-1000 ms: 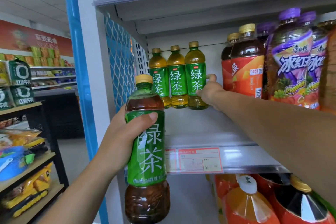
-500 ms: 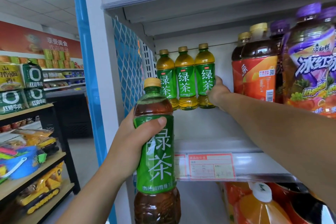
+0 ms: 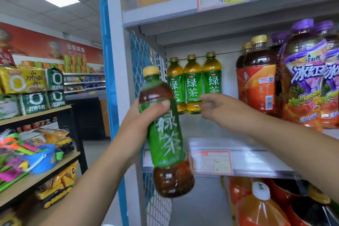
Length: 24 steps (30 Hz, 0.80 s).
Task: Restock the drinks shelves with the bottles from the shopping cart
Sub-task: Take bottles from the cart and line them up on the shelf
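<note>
Now | left hand (image 3: pixel 139 124) grips tilted green tea bottle (image 3: pixel 167 145) | right hand (image 3: pixel 218 110) half-open, empty, near shelved bottles (image 3: pixel 192 86)

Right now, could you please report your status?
Left hand grips green tea bottle, tilted, not yet shelved. Right hand open, empty. Three matching bottles at shelf back, nothing blocking.

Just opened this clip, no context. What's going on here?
A person is stocking a store drinks shelf. The left hand grips a green tea bottle, tilted, out in front of the shelf and not yet set down. The right hand holds nothing, fingers loosely curled, in front of three matching bottles standing at the back. Whether it touches them is unclear. Bigger bottles stand to the right.
</note>
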Available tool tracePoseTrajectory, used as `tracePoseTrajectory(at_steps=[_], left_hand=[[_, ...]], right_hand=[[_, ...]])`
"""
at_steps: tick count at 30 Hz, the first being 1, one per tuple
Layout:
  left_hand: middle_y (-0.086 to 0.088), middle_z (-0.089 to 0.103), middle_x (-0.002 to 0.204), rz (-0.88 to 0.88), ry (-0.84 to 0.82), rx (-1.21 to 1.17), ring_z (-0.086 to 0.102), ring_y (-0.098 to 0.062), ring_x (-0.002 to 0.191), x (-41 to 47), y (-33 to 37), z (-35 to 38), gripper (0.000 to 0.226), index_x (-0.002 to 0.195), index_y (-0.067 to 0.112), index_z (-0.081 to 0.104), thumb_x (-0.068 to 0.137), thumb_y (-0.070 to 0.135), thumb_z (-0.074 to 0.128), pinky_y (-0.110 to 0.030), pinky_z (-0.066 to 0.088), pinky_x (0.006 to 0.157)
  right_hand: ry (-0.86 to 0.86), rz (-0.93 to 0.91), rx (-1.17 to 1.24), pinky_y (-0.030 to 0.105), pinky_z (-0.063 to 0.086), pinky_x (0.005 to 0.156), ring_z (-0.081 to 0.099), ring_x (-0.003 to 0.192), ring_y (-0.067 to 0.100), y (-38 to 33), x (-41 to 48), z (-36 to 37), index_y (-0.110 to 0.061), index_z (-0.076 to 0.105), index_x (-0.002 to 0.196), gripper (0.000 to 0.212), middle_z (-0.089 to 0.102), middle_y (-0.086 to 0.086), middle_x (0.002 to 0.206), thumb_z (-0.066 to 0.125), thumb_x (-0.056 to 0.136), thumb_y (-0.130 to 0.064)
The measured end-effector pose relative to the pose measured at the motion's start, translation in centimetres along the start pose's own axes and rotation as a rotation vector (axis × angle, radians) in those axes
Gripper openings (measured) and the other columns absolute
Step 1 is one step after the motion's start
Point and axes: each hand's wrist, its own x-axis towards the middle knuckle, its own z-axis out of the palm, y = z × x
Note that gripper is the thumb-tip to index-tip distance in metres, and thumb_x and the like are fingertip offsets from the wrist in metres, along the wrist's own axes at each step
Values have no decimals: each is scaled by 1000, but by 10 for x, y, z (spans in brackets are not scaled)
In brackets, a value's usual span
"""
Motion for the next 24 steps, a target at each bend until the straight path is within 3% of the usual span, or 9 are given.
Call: tracePoseTrajectory(at_steps=[1,3,6,10,12,14,16,18,24], left_hand=[[-19,69,110,35,13,-16,68,-34,102,4,4,1,69,118,14,61,59,46,75,-52,53,93],[-12,72,102,93,7,35,71,-27,94,15,13,5,50,110,18,64,67,41,75,-43,57,86],[-6,73,97,166,4,70,71,-22,91,35,29,18,29,99,25,66,74,38,73,-43,57,88],[3,74,101,145,5,216,72,-15,95,51,32,22,45,109,28,62,74,55,71,-46,54,94],[6,73,102,136,33,296,70,-9,96,50,27,15,49,115,31,58,79,64,64,-42,53,95],[10,69,106,163,90,406,66,0,99,33,13,7,55,119,37,53,77,72,58,-25,51,93],[14,66,110,273,50,535,61,6,101,7,-12,0,45,117,44,54,79,67,60,-9,46,86],[19,65,108,340,-23,683,59,7,103,-13,-40,-9,39,114,43,60,79,61,60,-7,43,86],[17,62,99,429,-58,815,58,0,96,-21,-77,-21,41,109,28,71,77,54,68,-10,41,84]], right_hand=[[-75,-37,82,10,44,82,57,110,10,1,-11,0,-22,43,141,53,56,-2,134,58,91,-18],[-219,-68,250,25,45,100,59,114,7,-7,-28,-1,-25,48,138,63,60,-7,131,68,78,-26],[-311,-160,334,23,53,88,68,100,9,-20,-31,-3,-22,64,116,40,72,-3,111,76,77,-22],[-161,-188,372,12,50,58,71,76,6,-21,-9,-7,-14,67,99,23,75,1,93,71,80,-3],[-102,-189,342,17,52,63,72,79,9,-17,7,-7,-14,67,100,26,75,1,92,72,79,-1],[-18,-135,307,26,54,73,72,88,17,-3,31,-3,-15,64,104,33,75,4,96,78,75,-7],[56,-62,233,36,55,80,70,92,24,10,52,7,-14,62,105,46,73,6,99,86,65,-21],[103,-20,147,43,55,86,69,91,26,23,73,17,-13,60,99,52,72,7,99,87,58,-29],[143,50,-155,29,45,82,56,97,20,21,106,29,-7,42,123,70,57,3,106,82,73,-34]])
